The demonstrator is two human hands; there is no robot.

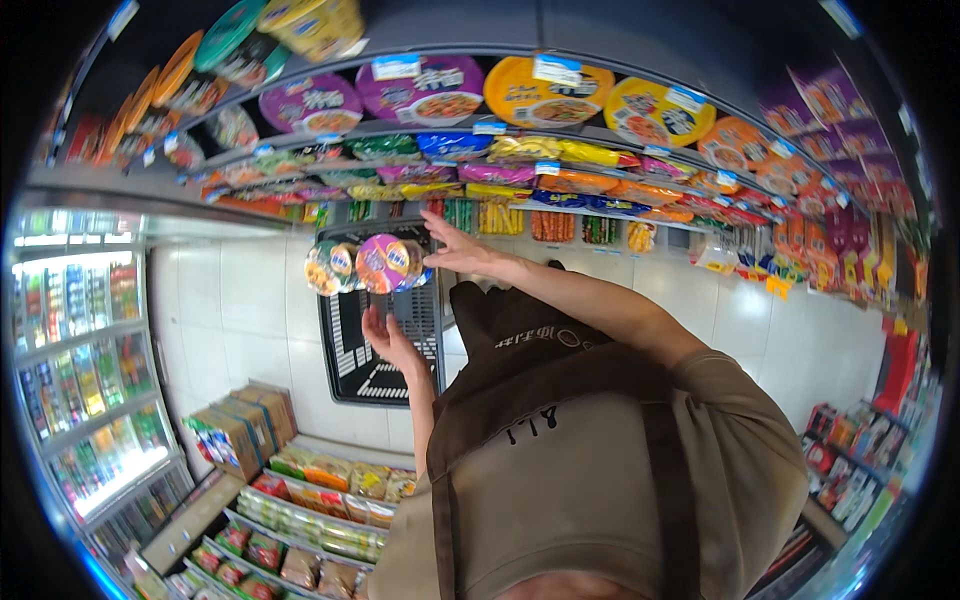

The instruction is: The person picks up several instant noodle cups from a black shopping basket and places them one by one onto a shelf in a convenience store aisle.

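Note:
A black plastic shopping basket (328, 352) with slotted walls is before me, over the tiled floor. At its far end are instant noodle cups with printed lids: a purple-lidded cup (381, 271) and a green-and-white one (330, 268) to its left. My right hand (461, 251) is beside the purple-lidded cup, fingers spread, its fingertips close to the cup's right side; I cannot tell whether they touch. My left hand (391, 345) hangs over the basket's middle, below the cups in the picture, fingers apart and nothing held.
Ahead, a tall shelf unit (450, 34) holds noodle bowls (551, 90), bagged noodles and a low row of packaged sausages (553, 226). Lit drink coolers (82, 360) line the left. Cardboard cartons (251, 424) and a snack shelf (315, 517) stand at lower left, with white floor tiles (247, 330) between.

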